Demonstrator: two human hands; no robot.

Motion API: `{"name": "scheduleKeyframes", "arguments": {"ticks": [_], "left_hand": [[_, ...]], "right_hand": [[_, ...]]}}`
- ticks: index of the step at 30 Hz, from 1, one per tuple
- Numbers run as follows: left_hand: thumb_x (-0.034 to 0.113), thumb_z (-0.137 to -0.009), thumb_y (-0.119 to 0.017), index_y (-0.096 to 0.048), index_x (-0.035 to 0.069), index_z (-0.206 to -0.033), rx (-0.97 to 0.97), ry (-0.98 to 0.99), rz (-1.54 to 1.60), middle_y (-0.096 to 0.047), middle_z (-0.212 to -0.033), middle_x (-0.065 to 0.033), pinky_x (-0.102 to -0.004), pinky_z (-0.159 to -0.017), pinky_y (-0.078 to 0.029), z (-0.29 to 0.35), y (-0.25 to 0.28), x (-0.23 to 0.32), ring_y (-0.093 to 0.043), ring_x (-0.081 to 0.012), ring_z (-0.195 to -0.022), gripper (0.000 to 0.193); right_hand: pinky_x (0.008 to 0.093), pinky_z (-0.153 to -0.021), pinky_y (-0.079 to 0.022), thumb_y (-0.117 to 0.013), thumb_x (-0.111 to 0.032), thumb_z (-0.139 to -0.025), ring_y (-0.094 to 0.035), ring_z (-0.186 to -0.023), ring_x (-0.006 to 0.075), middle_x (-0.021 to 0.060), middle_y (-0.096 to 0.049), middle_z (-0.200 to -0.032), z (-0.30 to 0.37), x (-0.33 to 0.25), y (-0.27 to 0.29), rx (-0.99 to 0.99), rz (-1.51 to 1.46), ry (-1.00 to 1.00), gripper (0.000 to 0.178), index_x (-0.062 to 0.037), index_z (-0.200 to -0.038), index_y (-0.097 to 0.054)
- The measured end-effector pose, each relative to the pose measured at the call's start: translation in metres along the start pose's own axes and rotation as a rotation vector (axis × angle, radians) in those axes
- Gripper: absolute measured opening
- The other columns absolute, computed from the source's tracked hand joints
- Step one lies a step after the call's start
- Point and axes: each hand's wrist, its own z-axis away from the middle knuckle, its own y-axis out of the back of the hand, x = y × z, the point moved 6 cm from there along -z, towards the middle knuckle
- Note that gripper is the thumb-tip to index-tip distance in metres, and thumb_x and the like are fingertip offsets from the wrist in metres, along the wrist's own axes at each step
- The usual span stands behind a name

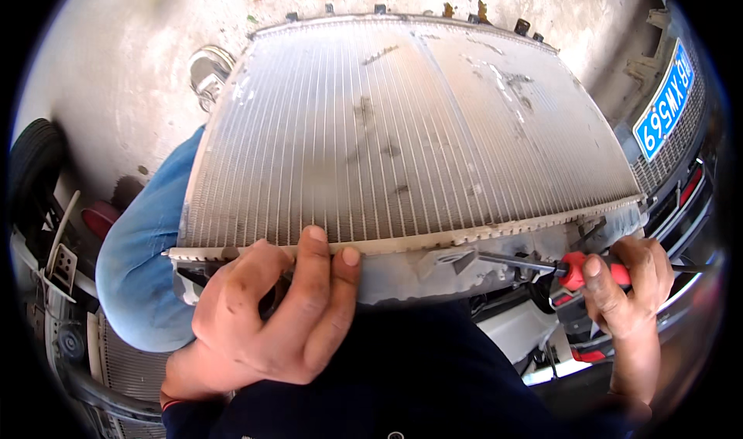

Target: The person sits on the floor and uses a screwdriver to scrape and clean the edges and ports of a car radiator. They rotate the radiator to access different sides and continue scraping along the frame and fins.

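A large car radiator (309, 145) with dusty, stained fins lies across my lap, its near crimped metal edge (395, 245) facing me. Below that edge runs a grey tank (402, 279). My left hand (267, 311) grips the near edge left of the middle, fingertips over the top of the rim; the thumb is mostly hidden. On the right, my right hand (635, 284) is closed round the red and black handle of a screwdriver (573, 271). Its metal shaft points left, with the tip at the crimped edge near the tank.
A car bumper with a blue licence plate (664, 102) stands at the right. My blue-jeaned knee (147, 261) is under the radiator's left side. A tyre (37, 164) is far left, metal parts (209, 75) lie on the concrete floor, and another finned core (135, 361) sits lower left.
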Motion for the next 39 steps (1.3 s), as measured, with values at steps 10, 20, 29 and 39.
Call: {"name": "scheduleKeyframes", "arguments": {"ticks": [10, 20, 29, 39], "left_hand": [[0.022, -0.083, -0.078, -0.058, 0.003, -0.129, -0.026, 0.144, 0.124, -0.061, -0.127, -0.01, -0.043, -0.101, -0.047, -0.001, 0.004, -0.018, -0.058, -0.0285, -0.117, 0.053], [0.022, -0.084, -0.078, -0.058, 0.002, -0.129, 0.046, 0.152, 0.173, -0.061, -0.127, -0.0103, -0.0431, -0.102, -0.047, 0.001, 0.003, -0.019, -0.058, -0.0284, -0.117, 0.053], [0.022, -0.085, -0.078, -0.058, 0.002, -0.129, 0.129, 0.182, 0.207, -0.061, -0.128, -0.0105, -0.0431, -0.102, -0.046, -0.025, 0.013, -0.01, -0.058, -0.0284, -0.118, 0.052], [0.022, -0.086, -0.078, -0.058, 0.002, -0.13, 0.174, -0.052, 0.123, -0.061, -0.129, -0.0107, -0.0431, -0.103, -0.046, -0.043, 0.011, -0.007, -0.058, -0.0284, -0.118, 0.052]], "right_hand": [[0.0316, -0.052, -0.044, -0.077, -0.029, -0.078, -0.056, -0.062, 0.0215, 0.0067, -0.056, -0.08, -0.006, 0.005, -0.003, -0.078, -0.151, -0.08, 0.05, -0.0176, -0.126, -0.072], [0.0353, -0.056, -0.051, -0.079, -0.051, -0.083, -0.066, -0.062, 0.0253, 0.0126, -0.071, -0.083, -0.004, 0.03, -0.015, -0.177, -0.649, -0.391, 0.058, -0.0003, -0.11, -0.073], [0.0378, -0.064, -0.055, -0.084, -0.014, -0.08, -0.068, -0.072, 0.0287, 0.013, -0.07, -0.095, 0.01, -0.058, -0.11, 0.057, -0.45, -0.418, 0.058, -0.0039, -0.133, -0.064], [0.042, -0.096, -0.053, -0.071, -0.021, -0.094, -0.068, -0.111, 0.0367, 0.0226, -0.07, -0.12, -0.121, 0.108, -0.161, 0.471, -0.404, -0.711, 0.053, -0.0016, -0.141, -0.058]]}}
